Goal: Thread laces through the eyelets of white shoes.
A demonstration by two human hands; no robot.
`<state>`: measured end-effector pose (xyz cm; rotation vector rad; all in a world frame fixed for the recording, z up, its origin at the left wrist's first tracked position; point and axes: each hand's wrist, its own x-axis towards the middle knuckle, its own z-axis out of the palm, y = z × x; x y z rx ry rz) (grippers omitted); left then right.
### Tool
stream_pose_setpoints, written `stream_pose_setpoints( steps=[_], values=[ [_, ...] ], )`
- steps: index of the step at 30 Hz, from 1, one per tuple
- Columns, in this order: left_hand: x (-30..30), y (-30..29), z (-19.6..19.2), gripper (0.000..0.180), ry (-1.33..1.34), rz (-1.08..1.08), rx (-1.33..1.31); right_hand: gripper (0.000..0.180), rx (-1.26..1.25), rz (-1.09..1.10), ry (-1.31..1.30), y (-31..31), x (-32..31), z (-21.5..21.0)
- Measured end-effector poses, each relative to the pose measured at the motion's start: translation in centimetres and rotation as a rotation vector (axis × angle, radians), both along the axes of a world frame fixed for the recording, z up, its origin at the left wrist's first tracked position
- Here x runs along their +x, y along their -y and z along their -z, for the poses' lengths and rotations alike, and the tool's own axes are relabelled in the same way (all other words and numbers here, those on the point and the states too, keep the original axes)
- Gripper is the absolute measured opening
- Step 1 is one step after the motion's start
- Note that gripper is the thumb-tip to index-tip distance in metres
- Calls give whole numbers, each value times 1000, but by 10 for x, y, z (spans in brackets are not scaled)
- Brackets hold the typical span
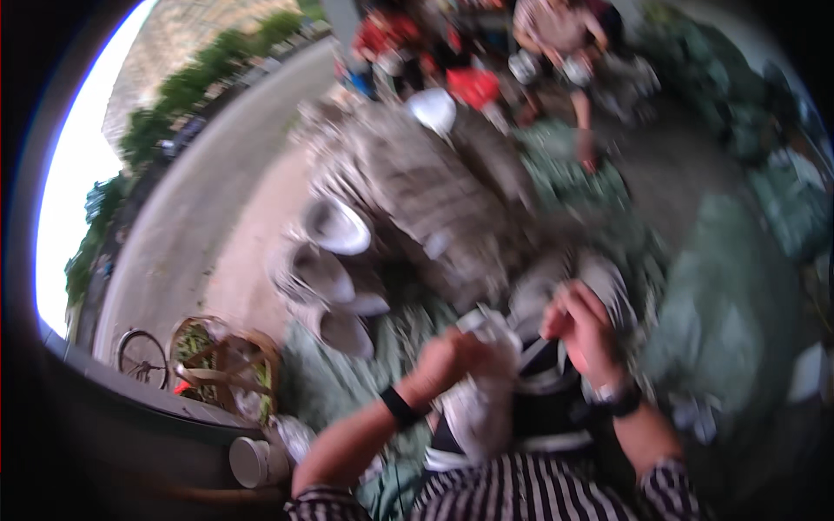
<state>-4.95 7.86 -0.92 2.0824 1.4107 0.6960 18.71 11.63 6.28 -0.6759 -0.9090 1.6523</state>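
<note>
1. the pale crumpled wrapper (480,401) lies with its long axis running from the lower middle of the view up toward the hands; its upper end sits near the knuckles and its lower end points down to the striped sleeves (521,495). the picture is blurred, so i cannot tell what kind of thing it is beyond pale, soft and creased.
2. the left hand (443,360) is curled closed around the upper part of the wrapper, and a dark band sits on its wrist.
3. the right hand (580,328) is also curled, fingers bent inward, pinching something thin and pale just above a dark bag (543,408); whether it touches the wrapper i cannot tell. it wears a wristwatch.
4. white bowl-like pieces (334,227) are stacked beside a big grey heap (426,187), up and left of the hands.
5. green sacks (721,286) lie to the right of the heap.
6. a woven basket (221,365) stands at the lower left, with a white cup (252,460) just below it.
7. other people (556,35) sit beyond the heap's far edge, near something red.
</note>
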Motion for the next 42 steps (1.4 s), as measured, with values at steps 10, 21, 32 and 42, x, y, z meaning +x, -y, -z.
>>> stream_pose_setpoints(
  steps=[10,21,32,42],
  values=[
    [27,13,-54,12,-517,250,161,17,-200,-340,408,41,19,82],
    [52,16,-60,7,-791,336,116,19,-115,-330,392,44,20,76],
    [53,36,-29,10,-425,91,276,19,43,-171,259,31,31,66],
    [68,28,-27,11,-837,261,269,6,204,-102,527,27,11,65]
  ],
)
